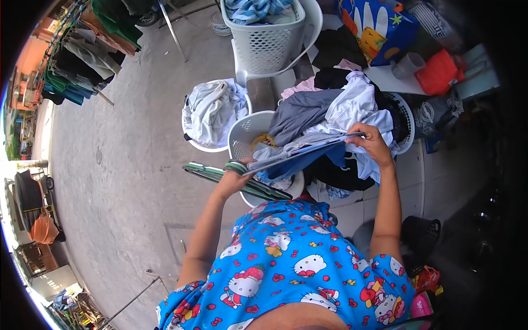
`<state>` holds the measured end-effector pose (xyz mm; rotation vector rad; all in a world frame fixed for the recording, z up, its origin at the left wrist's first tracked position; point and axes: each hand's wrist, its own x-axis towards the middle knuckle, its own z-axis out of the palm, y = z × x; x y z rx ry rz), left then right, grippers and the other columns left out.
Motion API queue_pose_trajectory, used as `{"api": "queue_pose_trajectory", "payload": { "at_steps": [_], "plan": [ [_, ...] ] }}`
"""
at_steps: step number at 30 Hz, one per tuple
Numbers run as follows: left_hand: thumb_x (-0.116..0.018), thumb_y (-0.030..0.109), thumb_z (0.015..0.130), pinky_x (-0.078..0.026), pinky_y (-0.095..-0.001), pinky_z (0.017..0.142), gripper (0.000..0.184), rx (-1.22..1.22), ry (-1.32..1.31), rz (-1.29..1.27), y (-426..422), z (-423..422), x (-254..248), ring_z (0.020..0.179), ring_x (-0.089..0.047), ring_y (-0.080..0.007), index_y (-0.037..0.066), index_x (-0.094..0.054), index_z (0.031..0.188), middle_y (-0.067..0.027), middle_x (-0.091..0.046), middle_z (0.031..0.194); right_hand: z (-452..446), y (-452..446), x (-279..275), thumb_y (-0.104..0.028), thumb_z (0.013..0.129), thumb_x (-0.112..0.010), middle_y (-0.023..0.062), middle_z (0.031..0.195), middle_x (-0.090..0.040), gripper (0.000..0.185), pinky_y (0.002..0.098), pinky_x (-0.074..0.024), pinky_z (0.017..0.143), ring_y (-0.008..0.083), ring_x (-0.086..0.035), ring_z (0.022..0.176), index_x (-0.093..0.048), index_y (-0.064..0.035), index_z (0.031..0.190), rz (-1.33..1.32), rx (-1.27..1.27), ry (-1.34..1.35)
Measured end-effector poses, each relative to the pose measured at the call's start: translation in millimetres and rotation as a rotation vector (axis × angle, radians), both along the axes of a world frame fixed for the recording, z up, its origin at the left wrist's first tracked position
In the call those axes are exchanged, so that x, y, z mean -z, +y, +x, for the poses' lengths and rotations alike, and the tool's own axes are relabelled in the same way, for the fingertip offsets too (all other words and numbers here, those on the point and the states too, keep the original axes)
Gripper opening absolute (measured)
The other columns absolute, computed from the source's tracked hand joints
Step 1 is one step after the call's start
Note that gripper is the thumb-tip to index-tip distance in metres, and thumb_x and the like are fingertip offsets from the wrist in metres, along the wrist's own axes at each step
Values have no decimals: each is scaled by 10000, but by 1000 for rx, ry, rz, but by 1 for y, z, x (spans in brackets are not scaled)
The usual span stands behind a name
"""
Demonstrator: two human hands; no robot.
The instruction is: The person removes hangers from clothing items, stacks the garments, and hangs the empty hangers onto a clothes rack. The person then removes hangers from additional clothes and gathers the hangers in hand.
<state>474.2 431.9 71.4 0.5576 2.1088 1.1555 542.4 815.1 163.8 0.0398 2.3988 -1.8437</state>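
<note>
Stretched between my two hands is a folded grey-blue garment (308, 149), with darker blue cloth hanging beneath it. My right hand (369, 144) pinches its right end between thumb and fingers. At its left end my left hand (237, 177) is closed on the cloth. Green and black strips that look like a bundle of clothes hangers (206, 172) lie across that same hand, one green loop around it. Below the garment stands a white laundry basket (242, 132) with clothes in it. Grey and white clothes (324, 107) are heaped just beyond the garment.
A white tub of pale laundry (215, 113) stands at the left. Behind it, a tall white basket (267, 49) rests on a white chair. A blue printed bag (379, 30) and a red bag (440, 71) sit at the upper right. Clothes (88, 55) hang on a line at upper left.
</note>
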Motion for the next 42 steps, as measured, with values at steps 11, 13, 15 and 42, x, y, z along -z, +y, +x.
{"api": "queue_pose_trajectory", "payload": {
  "at_steps": [11, 13, 15, 42],
  "plan": [
    [-510, 195, 851, -323, -221, 619, 144, -959, 77, 412, -45, -9, -1, 679, -386, -70, 55, -540, 840, 34, -441, 732, -25, -38, 0, -152, 769, -680, -20, 649, -472, 184, 232, -331, 563, 67, -397, 623, -575, -1, 754, 76, -156, 23],
    [-507, 197, 853, -310, -225, 591, 148, -1045, 86, 456, -46, -8, 4, 656, -379, -72, 57, -533, 813, 33, -431, 704, -29, -38, 0, -177, 771, -677, 6, 650, -492, 203, 244, -344, 570, 84, -416, 621, -576, -1, 782, 104, -175, 25],
    [-507, 187, 844, -311, -225, 585, 137, -1012, 90, 419, -45, -7, -2, 654, -380, -69, 56, -534, 812, 37, -431, 706, -25, -41, 1, -217, 773, -673, 57, 655, -529, 244, 266, -369, 587, 119, -454, 618, -578, -2, 837, 173, -182, 18],
    [-559, 214, 821, -382, -253, 703, 240, -796, -57, 219, -69, -17, 1, 742, -452, -105, 6, -568, 941, 9, -505, 813, -7, 10, -12, -343, 797, -656, -11, 629, -429, 303, 183, -303, 509, 73, -436, 663, -502, -86, 750, -673, 199, 312]
  ]
}}
